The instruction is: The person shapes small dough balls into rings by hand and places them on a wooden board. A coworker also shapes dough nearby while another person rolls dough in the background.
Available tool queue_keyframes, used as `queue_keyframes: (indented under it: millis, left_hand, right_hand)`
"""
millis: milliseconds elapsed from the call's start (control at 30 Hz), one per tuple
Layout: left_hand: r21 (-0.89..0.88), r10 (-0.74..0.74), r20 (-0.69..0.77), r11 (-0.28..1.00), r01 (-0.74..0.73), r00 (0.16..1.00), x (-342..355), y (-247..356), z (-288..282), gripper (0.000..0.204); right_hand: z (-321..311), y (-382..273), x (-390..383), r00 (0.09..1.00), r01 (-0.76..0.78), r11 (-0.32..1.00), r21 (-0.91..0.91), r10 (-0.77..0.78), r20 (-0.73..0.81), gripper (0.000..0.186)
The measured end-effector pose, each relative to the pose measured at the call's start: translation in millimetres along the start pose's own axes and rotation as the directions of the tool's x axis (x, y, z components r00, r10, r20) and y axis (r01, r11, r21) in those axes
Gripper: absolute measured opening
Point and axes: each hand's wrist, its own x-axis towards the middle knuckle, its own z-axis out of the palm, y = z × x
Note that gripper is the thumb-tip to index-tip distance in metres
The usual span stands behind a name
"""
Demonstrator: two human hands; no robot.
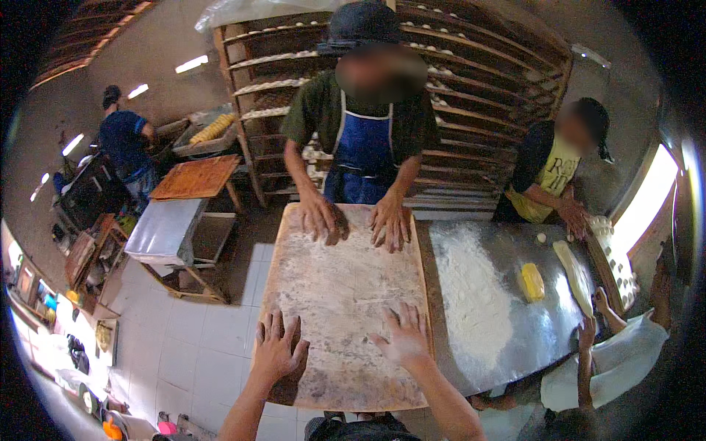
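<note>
Lying between the person's two hands and running lengthwise away from the body: wooden board point(346, 316), one, pale and worn, its far end under a facing co-worker's hands. Left hand point(281, 347), one, at the board's left edge, fingers spread; right hand point(404, 334), one, whitened as if by flour, just inside the right edge, fingers likewise spread. Hands well apart, clamped on nothing, palms down on the near half; neither is clearly nearer the board, and whether they press or merely rest cannot be told. Co-worker's left hand point(390, 222) and co-worker's right hand point(318, 216), one each, on the far end. Just beside the board, to the right: metal table point(526, 342), one, bearing flour patch point(471, 294), one; yellow lump point(531, 283), one, kind uncertain; long pale strip point(572, 275), one; small pale ball point(541, 238), one. Behind the facing co-worker: shelved rack point(245, 143), one, holding small pale pieces point(276, 86), too many and too small to count.
</note>
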Motion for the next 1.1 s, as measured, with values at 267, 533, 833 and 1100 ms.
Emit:
queue_keyframes:
  millis: [267, 533, 833, 1100]
  left_hand:
    - [0.071, 0.004, 0.088, 0.997, -0.011, 0.996, 26.9, -1.0, 8.3, 0.062]
    - [-0.004, 0.038, 0.012, 0.999, -0.038, 0.999, 16.4, -6.4, 22.8, 0.060]
    - [-0.161, -0.275, -0.325, 0.959, 0.234, 0.905, -56.0, -55.2, 35.7, 0.052]
    - [-0.350, -0.402, -0.255, 0.886, 0.304, 0.879, -127.3, -39.2, -22.7, 0.053]
  right_hand:
    - [32.4, -9.0, 28.9, 0.994, -0.058, 0.985, -0.162, 0.072, 0.079, 0.081]
    - [14.3, -24.0, 24.8, 0.993, -0.080, 0.987, -0.138, 0.091, 0.074, 0.074]
    - [-16.7, -19.5, -87.4, 0.534, -0.845, 0.533, 0.025, 0.846, 0.003, 0.057]
    - [-23.1, -48.8, -155.0, 0.630, -0.726, 0.647, 0.233, 0.762, -0.152, 0.058]
